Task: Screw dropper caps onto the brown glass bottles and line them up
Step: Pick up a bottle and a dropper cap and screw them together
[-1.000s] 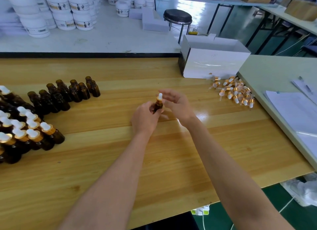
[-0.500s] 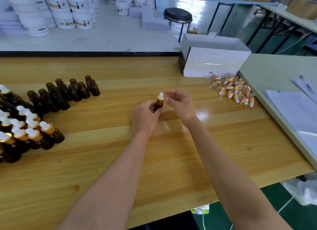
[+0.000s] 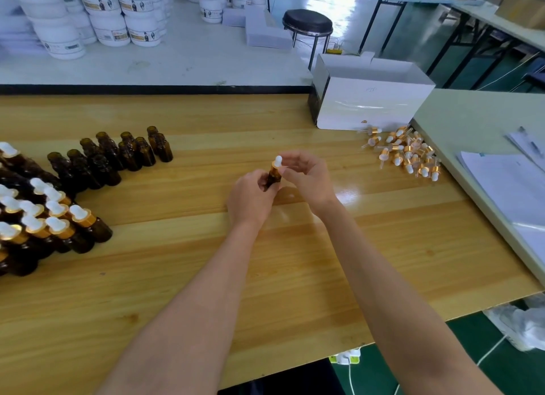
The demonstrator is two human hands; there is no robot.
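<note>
Head view: left hand [image 3: 250, 200] grips the brown bottle [image 3: 273, 178] upright; right hand [image 3: 309, 179] curls beside its dropper cap [image 3: 277, 162], perhaps pinching; cannot tell.

A small packing workshop, set up for hand assembly in batches. A long wooden bench [image 3: 265, 262] carries dozens of identical brown glass bottles [image 3: 129, 153] toward its left edge, many already capped. A loose heap of dropper caps [image 3: 407, 153] lies near its far right corner, beside an open white carton [image 3: 371, 105]. The white bench [image 3: 177, 61] behind it is stacked with labelled white tubs [image 3: 109, 20]. A paler bench [image 3: 472, 111] butts against the right edge with sheets of paper [image 3: 507, 185] on it. A round stool [image 3: 307, 21], metal-legged tables [image 3: 501, 14] and a green floor [image 3: 413, 374] fill the background
</note>
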